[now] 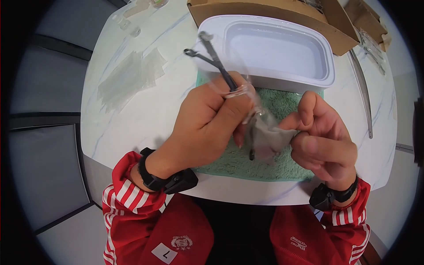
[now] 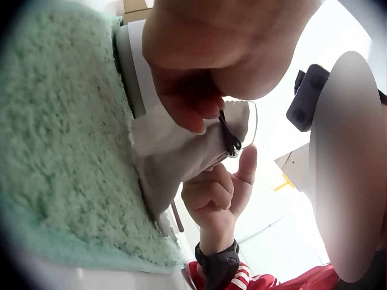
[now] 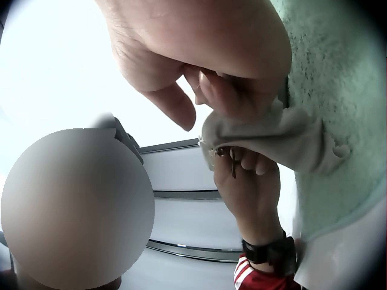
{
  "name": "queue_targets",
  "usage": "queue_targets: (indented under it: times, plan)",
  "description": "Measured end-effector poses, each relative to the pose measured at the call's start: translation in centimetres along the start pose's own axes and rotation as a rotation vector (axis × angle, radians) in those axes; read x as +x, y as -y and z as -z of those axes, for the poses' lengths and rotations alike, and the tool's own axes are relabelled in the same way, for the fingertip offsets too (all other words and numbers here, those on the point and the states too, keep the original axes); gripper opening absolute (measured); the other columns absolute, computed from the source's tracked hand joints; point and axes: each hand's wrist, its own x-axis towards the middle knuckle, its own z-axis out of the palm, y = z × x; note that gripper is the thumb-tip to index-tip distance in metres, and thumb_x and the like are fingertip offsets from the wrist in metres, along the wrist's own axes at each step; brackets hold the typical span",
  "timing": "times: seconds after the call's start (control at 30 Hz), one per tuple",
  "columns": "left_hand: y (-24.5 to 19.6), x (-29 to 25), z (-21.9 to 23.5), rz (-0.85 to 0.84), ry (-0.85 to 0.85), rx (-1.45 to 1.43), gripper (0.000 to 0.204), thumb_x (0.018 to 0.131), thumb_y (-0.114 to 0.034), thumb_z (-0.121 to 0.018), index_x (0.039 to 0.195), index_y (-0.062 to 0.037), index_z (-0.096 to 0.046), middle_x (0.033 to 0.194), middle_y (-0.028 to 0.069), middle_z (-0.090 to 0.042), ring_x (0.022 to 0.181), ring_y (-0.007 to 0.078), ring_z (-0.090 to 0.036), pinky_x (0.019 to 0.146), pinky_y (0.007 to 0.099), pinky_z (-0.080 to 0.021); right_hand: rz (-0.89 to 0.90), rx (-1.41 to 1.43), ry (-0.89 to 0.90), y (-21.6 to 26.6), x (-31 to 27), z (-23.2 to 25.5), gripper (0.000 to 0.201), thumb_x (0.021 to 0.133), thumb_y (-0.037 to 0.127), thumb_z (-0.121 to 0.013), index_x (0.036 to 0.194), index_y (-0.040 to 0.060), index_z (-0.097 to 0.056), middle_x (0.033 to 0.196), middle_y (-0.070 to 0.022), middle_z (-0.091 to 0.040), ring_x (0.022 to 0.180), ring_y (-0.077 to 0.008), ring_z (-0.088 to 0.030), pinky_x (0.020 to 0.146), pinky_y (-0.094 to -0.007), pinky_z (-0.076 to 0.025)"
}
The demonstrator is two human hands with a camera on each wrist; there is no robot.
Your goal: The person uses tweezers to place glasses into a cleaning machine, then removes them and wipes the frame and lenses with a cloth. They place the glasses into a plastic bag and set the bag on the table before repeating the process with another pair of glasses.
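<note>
My left hand [image 1: 201,123] grips a pair of eyeglasses [image 1: 229,80] by its dark temples, whose tips stick out past the thumb. The clear frame shows faintly, blurred, beside the fingers. A thin grey cloth [image 1: 274,141] hangs at the frame and covers part of it. Curled fingers of my right hand [image 1: 329,139] pinch the cloth's right edge. In the left wrist view the cloth [image 2: 175,157] drapes below the left fingers, close over the green towel. From the right wrist, the cloth [image 3: 290,136] lies between the two hands.
Under the hands lies a green towel [image 1: 221,165]. A white tub [image 1: 212,26] stands behind it, with a cardboard box [image 1: 269,9] further back. Thin grey sheets [image 1: 128,79] and a small clear bottle [image 1: 126,24] are at left. A narrow dark strip [image 1: 363,95] lies at right.
</note>
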Motion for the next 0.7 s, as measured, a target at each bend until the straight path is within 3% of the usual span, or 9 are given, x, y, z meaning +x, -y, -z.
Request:
queue_targets:
  times: [0.07, 0.2, 0.3, 0.37, 0.47, 0.6, 0.67, 0.7]
  plan:
    - [-0.2, 0.0, 0.0, 0.034, -0.019, -0.179, 0.029, 0.108, -0.024, -0.046, 0.091, -0.0020, -0.055, 0.082, 0.0042, -0.059, 0.061, 0.0092, -0.057, 0.056, 0.0234, -0.046, 0.029, -0.006, -0.027, -0.2, 0.2, 0.3, 0.027, 0.087, -0.007, -0.057, 0.103, 0.0069, -0.041, 0.116, -0.0255, -0.066, 0.045, -0.0019, -0.032, 0.041, -0.0179, -0.028]
    - [0.7, 0.3, 0.1, -0.030, -0.028, -0.133, 0.026, 0.108, -0.023, -0.046, 0.092, -0.0031, -0.052, 0.082, 0.0064, -0.061, 0.053, 0.0122, -0.059, 0.048, 0.0252, -0.049, 0.074, -0.004, -0.086, -0.7, 0.3, 0.8, 0.025, 0.091, -0.005, -0.060, 0.103, 0.0082, -0.042, 0.114, -0.0249, -0.068, 0.044, -0.0008, -0.030, 0.039, -0.0176, -0.027]
    - [0.4, 0.2, -0.1, 0.019, -0.018, -0.150, 0.028, 0.108, -0.023, -0.046, 0.091, -0.0023, -0.054, 0.080, 0.0051, -0.060, 0.055, 0.0111, -0.059, 0.049, 0.0243, -0.049, 0.025, 0.029, -0.153, -0.5, 0.3, -0.2, 0.027, 0.089, -0.011, -0.055, 0.104, 0.0083, -0.043, 0.116, -0.0284, -0.067, 0.045, 0.0003, -0.031, 0.040, -0.0168, -0.027]
    - [0.0, 0.2, -0.1, 0.177, 0.063, -0.091, 0.025, 0.106, -0.021, -0.049, 0.092, -0.0022, -0.057, 0.079, 0.0022, -0.057, 0.061, 0.0095, -0.058, 0.056, 0.0243, -0.048, -0.018, 0.046, -0.093, -0.4, 0.1, -0.3, 0.028, 0.087, -0.012, -0.054, 0.104, 0.0078, -0.044, 0.118, -0.0298, -0.067, 0.045, 0.0006, -0.032, 0.040, -0.0163, -0.027]
    - [-0.1, 0.2, 0.0, 0.073, 0.142, 0.140, 0.021, 0.104, -0.017, -0.051, 0.093, -0.0027, -0.061, 0.080, -0.0003, -0.055, 0.070, 0.0086, -0.053, 0.064, 0.0252, -0.044, -0.072, 0.038, -0.012, -0.4, 0.1, -0.5, 0.029, 0.085, -0.014, -0.053, 0.104, 0.0068, -0.044, 0.120, -0.0310, -0.066, 0.046, 0.0008, -0.034, 0.041, -0.0158, -0.027]
    - [0.0, 0.2, 0.0, 0.079, 0.128, 0.166, 0.017, 0.102, -0.013, -0.051, 0.093, -0.0035, -0.061, 0.080, -0.0014, -0.053, 0.075, 0.0090, -0.049, 0.069, 0.0263, -0.041, -0.100, -0.066, 0.067, -0.4, 0.0, -0.8, 0.030, 0.080, -0.012, -0.055, 0.103, 0.0049, -0.044, 0.120, -0.0303, -0.066, 0.047, 0.0000, -0.037, 0.042, -0.0158, -0.027]
    - [0.3, 0.2, -0.3, -0.004, 0.075, 0.106, 0.021, 0.106, -0.017, -0.050, 0.094, -0.0015, -0.058, 0.067, 0.0006, -0.057, 0.055, 0.0092, -0.055, 0.053, 0.0264, -0.044, -0.106, -0.031, 0.022, 0.0, -0.1, -0.8, 0.029, 0.081, -0.010, -0.056, 0.103, 0.0049, -0.044, 0.119, -0.0278, -0.067, 0.046, -0.0003, -0.036, 0.042, -0.0163, -0.027]
    - [0.2, 0.2, -0.2, -0.006, 0.075, 0.107, 0.021, 0.106, -0.017, -0.050, 0.094, -0.0015, -0.058, 0.067, 0.0006, -0.057, 0.055, 0.0092, -0.055, 0.053, 0.0264, -0.044, -0.113, 0.005, -0.023, 0.2, -0.1, -0.7, 0.027, 0.082, -0.007, -0.056, 0.103, 0.0049, -0.045, 0.117, -0.0253, -0.068, 0.046, -0.0005, -0.036, 0.042, -0.0169, -0.027]
